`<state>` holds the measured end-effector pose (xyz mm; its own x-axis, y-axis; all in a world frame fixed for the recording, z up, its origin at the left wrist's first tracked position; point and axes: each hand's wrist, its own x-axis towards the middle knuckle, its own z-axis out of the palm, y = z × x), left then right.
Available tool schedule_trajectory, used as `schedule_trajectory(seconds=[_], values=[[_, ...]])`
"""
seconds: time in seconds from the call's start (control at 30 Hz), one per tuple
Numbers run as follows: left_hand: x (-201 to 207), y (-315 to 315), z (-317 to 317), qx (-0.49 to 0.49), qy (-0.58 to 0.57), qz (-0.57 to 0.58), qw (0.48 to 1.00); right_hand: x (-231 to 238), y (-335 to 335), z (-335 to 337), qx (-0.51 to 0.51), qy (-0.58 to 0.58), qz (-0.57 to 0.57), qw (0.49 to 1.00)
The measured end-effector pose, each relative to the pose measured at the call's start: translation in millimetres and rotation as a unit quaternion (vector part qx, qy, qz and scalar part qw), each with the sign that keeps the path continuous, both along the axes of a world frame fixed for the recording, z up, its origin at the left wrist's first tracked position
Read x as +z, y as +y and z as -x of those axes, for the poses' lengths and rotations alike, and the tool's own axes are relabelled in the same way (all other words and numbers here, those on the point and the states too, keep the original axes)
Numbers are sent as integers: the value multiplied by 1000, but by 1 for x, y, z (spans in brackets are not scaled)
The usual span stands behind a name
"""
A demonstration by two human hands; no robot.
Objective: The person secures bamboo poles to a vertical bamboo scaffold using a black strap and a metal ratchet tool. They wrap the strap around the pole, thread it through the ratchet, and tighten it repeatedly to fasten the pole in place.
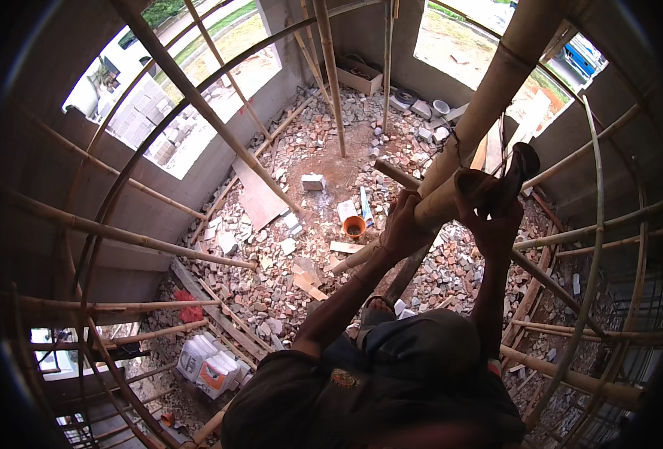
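A thick bamboo pole (481, 112) slants from the upper right toward the middle, meeting a shorter piece with a cut end (438, 208). My left hand (405, 224) is closed around this bamboo at the joint, its fingers over the upper side. Close to the cut end, my right hand (490, 224) is raised with bent fingers around something dark. A dark curved piece (524, 161) sticks up above that hand; its kind is unclear in the shadow. Thin dark tie strands (458, 146) hang at the pole. My feet are on a bamboo pole below.
Bamboo scaffold poles (196, 97) cross on all sides. Broken brick and rubble (271, 277) cover the floor far below, with an orange bucket (354, 227), a concrete block (313, 182) and a board (259, 196). White bags (210, 367) lie lower left. Window openings (226, 63) pierce the walls.
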<state>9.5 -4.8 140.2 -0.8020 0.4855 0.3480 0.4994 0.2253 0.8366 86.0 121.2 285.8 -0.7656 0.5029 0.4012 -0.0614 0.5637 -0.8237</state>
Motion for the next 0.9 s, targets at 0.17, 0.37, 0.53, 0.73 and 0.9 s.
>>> schedule_trajectory(seconds=[0.17, 0.37, 0.53, 0.73, 0.9], values=[[5, 7, -6, -8, 24, -7, 1000, -23, 3, -10, -87, 72, -93, 989], [2, 1, -7, 14, -1, 10, 1000, -29, -1, -18, -37, 89, -89, 991], [-22, -12, -11, 99, 7, -31, 995, -23, -27, 3, -22, 94, -5, 995], [-106, -35, -44, 139, -717, -405, 550, -8, -31, 25, 4, 123, 46, 991], [-177, 32, -39, -95, -764, -637, 25, 2, -28, 19, -15, 87, 50, 995]])
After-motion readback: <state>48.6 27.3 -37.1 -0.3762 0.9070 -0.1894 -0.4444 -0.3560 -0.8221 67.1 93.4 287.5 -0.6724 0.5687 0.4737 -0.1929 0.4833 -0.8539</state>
